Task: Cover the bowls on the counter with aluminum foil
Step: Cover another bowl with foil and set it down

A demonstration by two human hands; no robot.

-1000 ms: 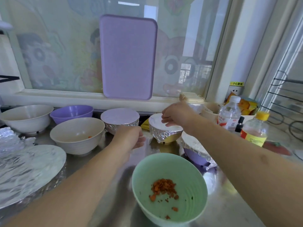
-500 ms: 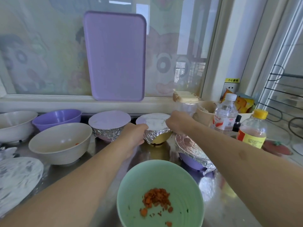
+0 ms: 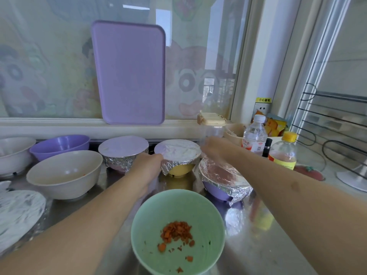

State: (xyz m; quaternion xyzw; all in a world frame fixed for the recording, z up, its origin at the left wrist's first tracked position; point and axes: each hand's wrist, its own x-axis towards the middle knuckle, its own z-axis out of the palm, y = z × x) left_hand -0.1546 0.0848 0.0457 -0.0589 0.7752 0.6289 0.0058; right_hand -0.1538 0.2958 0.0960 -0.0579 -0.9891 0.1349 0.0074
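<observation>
Far left: foil-covered plate (image 3: 17, 211) at the near edge, white bowl (image 3: 14, 153) behind it, both cut off by the frame. Next right: uncovered cream bowl (image 3: 65, 173), with an uncovered purple bowl (image 3: 59, 145) just behind. Purple tray (image 3: 129, 72) upright on the sill, leaning against the window. Below it: bowl (image 3: 123, 153) covered with foil, flat on top, crimped down the sides.

Centre, far: yellow bowl (image 3: 178, 169) on the steel counter (image 3: 278, 245), foil (image 3: 176, 153) laid over its top and folded partway down the rim. Left hand (image 3: 148, 167) against the left side of this bowl, fingers curled onto the foil edge, pressing it to the wall. Right hand (image 3: 213, 149) at the right rim of the same bowl, blurred; touching the foil, but grip cannot be told.

Centre, near: green bowl (image 3: 176, 233), uncovered, holding chopped orange bits.

Right of the yellow bowl: a second purple bowl (image 3: 216, 191), tilted, foil-wrapped, partly under the right forearm. Further right: water bottle (image 3: 255, 135), yellow-capped bottle (image 3: 284, 153), wire rack (image 3: 335, 126).
</observation>
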